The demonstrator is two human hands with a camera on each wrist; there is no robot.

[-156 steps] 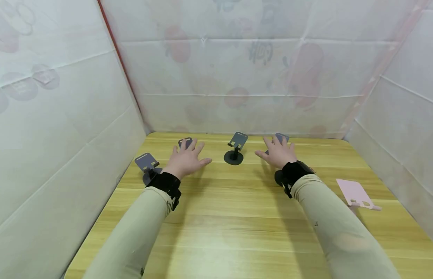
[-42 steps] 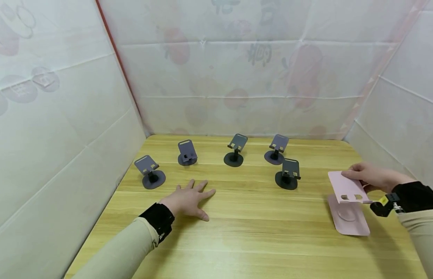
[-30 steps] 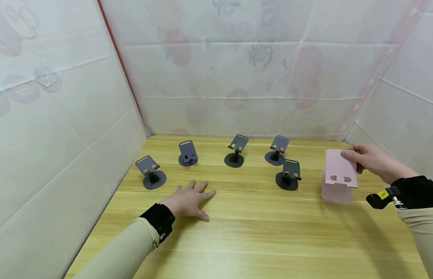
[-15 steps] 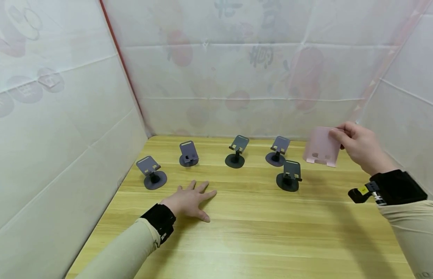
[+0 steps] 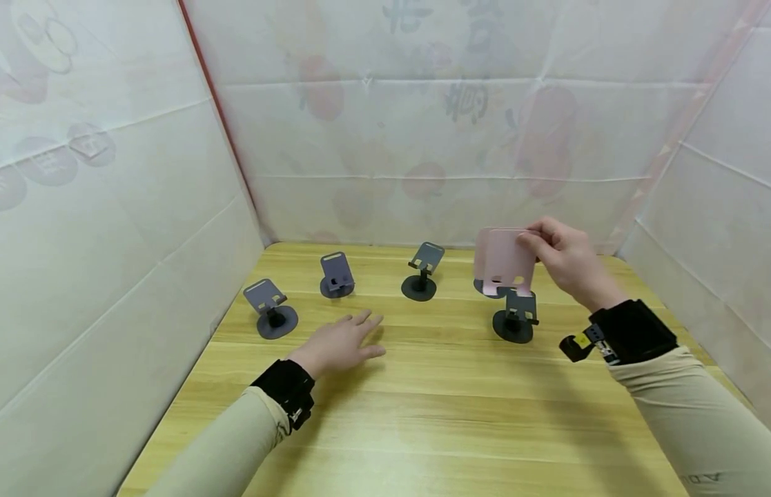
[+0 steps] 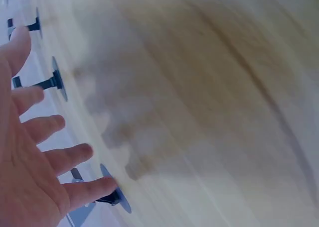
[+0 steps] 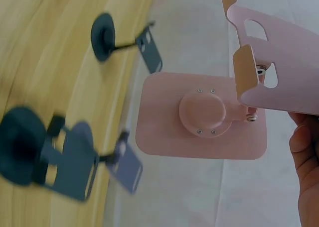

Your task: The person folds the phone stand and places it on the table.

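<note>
Pink stand (image 5: pixel 505 261) pinched in right hand (image 5: pixel 565 261), aloft over dark stands (image 5: pixel 513 314).
Left hand (image 5: pixel 338 342) spread flat above worktop (image 5: pixel 435 407). Underside of pink base (image 7: pixel 202 115) seen from right wrist only.

Wooden table (image 5: pixel 422 414). 5 dark phone stands on it: far left (image 5: pixel 270 308), back left (image 5: pixel 336 274), back middle (image 5: pixel 422 270), right front (image 5: pixel 515 315), 1 mostly hidden. White printed sheets (image 5: pixel 385 138) around.

Six phone stands in front of me: five dark, one pink.

The dark stands (image 5: pixel 276 309) (image 5: pixel 335 275) (image 5: pixel 421 270) (image 5: pixel 514 316) (image 5: pixel 484 288) curve from ten o'clock to one o'clock on my table (image 5: pixel 422 414); the pink stand (image 5: pixel 506 261) is up at one o'clock.
</note>
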